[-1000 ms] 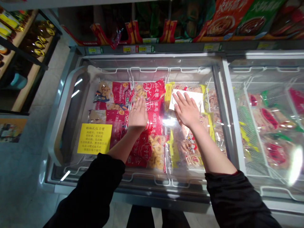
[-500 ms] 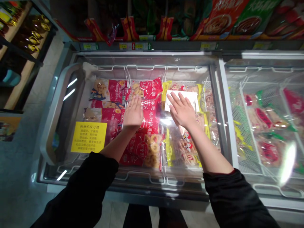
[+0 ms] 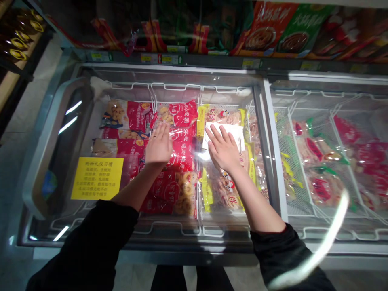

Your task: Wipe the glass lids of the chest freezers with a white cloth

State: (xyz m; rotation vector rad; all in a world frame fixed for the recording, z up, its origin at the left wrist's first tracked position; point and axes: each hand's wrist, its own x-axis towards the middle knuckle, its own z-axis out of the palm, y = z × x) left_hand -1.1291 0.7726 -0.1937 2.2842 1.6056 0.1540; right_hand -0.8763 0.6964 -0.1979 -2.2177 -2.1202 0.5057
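Both my hands lie flat on the glass lid [image 3: 230,87] of a chest freezer. My left hand [image 3: 159,146] rests with fingers stretched out over red bags of frozen food [image 3: 178,155]. My right hand [image 3: 222,148] is spread open, its fingertips on a white sheet of paper [image 3: 235,131] that lies over yellow-edged bags [image 3: 224,190]. Neither hand holds anything. Black sleeves cover both forearms.
A yellow notice [image 3: 97,178] is stuck on the lid at the left. White wire baskets divide the freezer. A second glass-topped freezer [image 3: 327,161] adjoins on the right. A shelf of packaged goods [image 3: 266,32] runs above; a bottle rack [image 3: 18,36] stands far left.
The view has shifted right and down, so everything sits further left in frame. Both hands stay flat on the lid in the same places over the bags.
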